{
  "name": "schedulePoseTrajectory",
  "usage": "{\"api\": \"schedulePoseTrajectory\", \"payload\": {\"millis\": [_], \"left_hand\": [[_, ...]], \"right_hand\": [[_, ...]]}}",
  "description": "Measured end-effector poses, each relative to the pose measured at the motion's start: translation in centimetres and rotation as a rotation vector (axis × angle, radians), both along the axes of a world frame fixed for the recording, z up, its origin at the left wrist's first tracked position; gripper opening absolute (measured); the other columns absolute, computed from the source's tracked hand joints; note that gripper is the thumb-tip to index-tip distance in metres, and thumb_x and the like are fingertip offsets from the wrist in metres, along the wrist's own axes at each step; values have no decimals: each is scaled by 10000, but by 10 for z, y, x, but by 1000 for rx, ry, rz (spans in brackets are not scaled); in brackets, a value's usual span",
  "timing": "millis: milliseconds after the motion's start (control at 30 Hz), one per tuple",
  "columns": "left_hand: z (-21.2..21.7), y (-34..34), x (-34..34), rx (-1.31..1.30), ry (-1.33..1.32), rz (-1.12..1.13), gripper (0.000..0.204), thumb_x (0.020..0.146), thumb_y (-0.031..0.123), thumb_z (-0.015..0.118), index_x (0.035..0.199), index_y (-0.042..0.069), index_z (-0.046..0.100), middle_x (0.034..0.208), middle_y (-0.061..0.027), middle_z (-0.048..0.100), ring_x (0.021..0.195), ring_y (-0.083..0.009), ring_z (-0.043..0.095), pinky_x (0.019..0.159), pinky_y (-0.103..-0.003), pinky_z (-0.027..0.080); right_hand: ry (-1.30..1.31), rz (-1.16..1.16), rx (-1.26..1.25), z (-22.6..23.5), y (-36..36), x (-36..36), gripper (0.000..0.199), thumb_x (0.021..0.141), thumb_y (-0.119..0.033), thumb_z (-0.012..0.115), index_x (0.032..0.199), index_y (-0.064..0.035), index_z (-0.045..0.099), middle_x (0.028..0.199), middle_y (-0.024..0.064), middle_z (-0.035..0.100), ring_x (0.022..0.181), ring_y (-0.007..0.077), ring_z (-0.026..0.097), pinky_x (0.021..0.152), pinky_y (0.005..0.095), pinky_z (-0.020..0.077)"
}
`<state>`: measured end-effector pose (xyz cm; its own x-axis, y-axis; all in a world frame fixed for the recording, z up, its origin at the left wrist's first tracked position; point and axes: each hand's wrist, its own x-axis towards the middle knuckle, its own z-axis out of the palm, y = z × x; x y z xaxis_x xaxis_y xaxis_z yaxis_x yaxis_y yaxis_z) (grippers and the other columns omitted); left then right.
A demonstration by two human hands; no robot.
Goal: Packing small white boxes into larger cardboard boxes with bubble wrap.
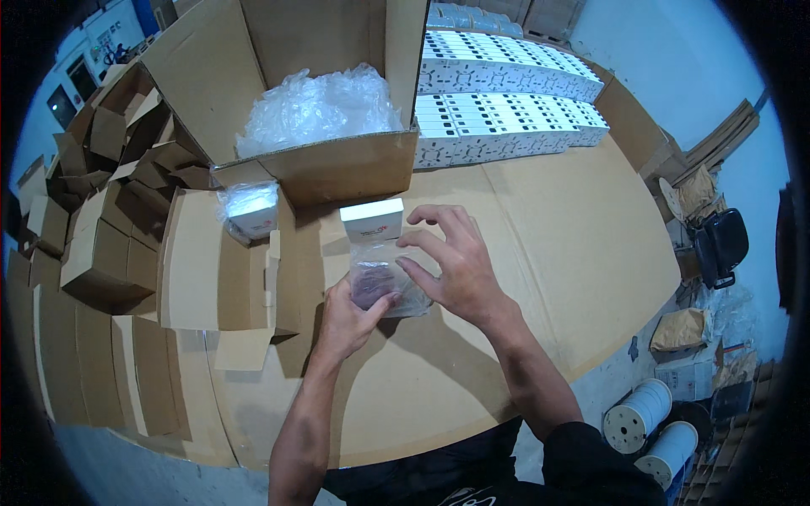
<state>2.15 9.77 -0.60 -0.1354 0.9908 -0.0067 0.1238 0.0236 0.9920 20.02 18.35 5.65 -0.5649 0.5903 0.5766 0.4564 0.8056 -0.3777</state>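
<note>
— So, what are the fingers doing at the centre of the frame?

— The left hand (350,316) has its fingers pinched on the lower left edge of a small clear plastic bag (384,282), thumb on top. The right hand (451,261) rests on the bag's right side, fingers spread and curved over it; whether they actually grip the film I cannot tell.

— And where is the bag itself?

— Just above the cardboard-covered counter (540,253), mid-frame, with something dark inside it. A small white box (372,220) stands touching its upper edge.

— What lies farther out?

— To the left of that, another white box wrapped in plastic (251,209) sits on a flat cardboard sheet (215,261). Above them is a large open carton (337,164) filled with crumpled clear plastic (316,110). In the upper right, rows of white boxes (506,101) are stacked. Folded brown cartons (93,236) crowd the left edge, and two white spools (650,426) stand at the lower right.
</note>
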Motion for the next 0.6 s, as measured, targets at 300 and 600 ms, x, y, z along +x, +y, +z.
{"api": "schedulePoseTrajectory", "payload": {"millis": [300, 600], "left_hand": [[7, 2, -2, -91, 67, 99, 374, 856, 88, 808, 1178, -11, 645, 1073, -118, 743, 992, -197, 708, 899, -363, 560], [8, -1, -3, -22, 86, 17, 485, 810, 112, 847, 1236, 18, 633, 1107, -126, 735, 1034, -217, 705, 920, -383, 552]], "right_hand": [[-82, 259, 110, 7, 5, -2, 173, 768, -51, 785, 898, -62, 672, 975, 75, 660, 949, 257, 634, 896, 391, 476], [-564, 431, -320, 47, 19, -13, 219, 868, -201, 707, 1060, -101, 744, 1212, 107, 715, 1027, 243, 676, 1007, 446, 425]]}}
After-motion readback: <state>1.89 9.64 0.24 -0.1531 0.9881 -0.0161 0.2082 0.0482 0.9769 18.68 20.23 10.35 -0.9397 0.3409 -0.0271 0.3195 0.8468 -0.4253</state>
